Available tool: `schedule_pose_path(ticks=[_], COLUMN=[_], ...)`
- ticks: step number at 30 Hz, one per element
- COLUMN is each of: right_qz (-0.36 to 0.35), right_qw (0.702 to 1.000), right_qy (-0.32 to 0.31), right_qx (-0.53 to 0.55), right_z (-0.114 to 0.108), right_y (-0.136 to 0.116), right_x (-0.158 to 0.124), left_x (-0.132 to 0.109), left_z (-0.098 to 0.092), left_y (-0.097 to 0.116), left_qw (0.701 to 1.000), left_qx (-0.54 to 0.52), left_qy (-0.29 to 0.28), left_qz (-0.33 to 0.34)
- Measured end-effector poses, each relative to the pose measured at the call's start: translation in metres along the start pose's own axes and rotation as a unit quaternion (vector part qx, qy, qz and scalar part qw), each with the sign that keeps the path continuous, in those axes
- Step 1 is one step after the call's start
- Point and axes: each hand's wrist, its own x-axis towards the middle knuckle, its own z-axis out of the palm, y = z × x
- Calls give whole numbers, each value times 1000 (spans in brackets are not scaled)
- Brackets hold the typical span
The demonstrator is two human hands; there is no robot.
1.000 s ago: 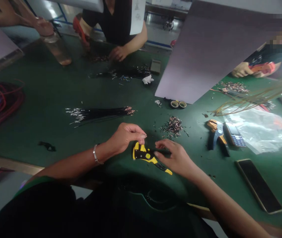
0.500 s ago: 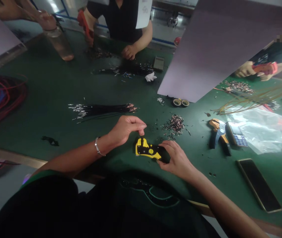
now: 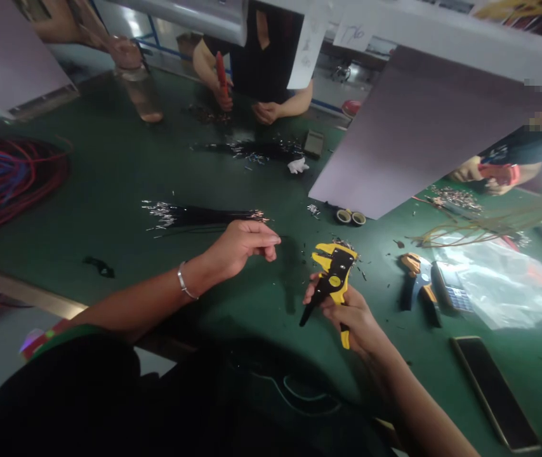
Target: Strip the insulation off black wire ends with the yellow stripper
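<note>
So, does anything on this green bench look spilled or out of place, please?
Yes: tiny dark wire scraps lie scattered over the green mat beside the yellow-and-black wire stripper in the right hand, as if spilled.

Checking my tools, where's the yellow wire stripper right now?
In the head view, the yellow wire stripper is in the right hand, just left of the orange-and-blue wire stripper.

I make out what is probably a handwritten "176" on a white sheet (image 3: 355, 33); the paper tag (image 3: 307, 38) beside it is too faint to read.
</note>
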Motion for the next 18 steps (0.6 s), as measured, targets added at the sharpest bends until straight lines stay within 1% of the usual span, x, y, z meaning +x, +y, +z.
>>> schedule_pose_path(ticks=[4, 7, 11, 13, 15, 18], right_qz=[-26, -52, -102, -115, -114, -99], right_qw=[998, 991, 972, 962, 959, 968], right_qy=[-24, -37, -16, -2, 2, -27], right_qx=[-61, -115, -209, -249, -259, -229], right_z=[7, 11, 12, 12, 12, 12], right_y=[1, -1, 1, 5, 8, 12], right_x=[2, 3, 6, 6, 6, 7], left_x=[-1, -2, -3, -3, -2, 0], left_z=[1, 2, 3, 3, 2, 0], left_y=[-1, 0, 2, 2, 1, -2], left_qw=[999, 999, 998, 997, 997, 996], left_qx=[-11, -9, -1, 0, 0, 0], left_qy=[-28, -33, -43, -48, -51, -58], left_qz=[-21, -39, -54, -59, -62, -67])
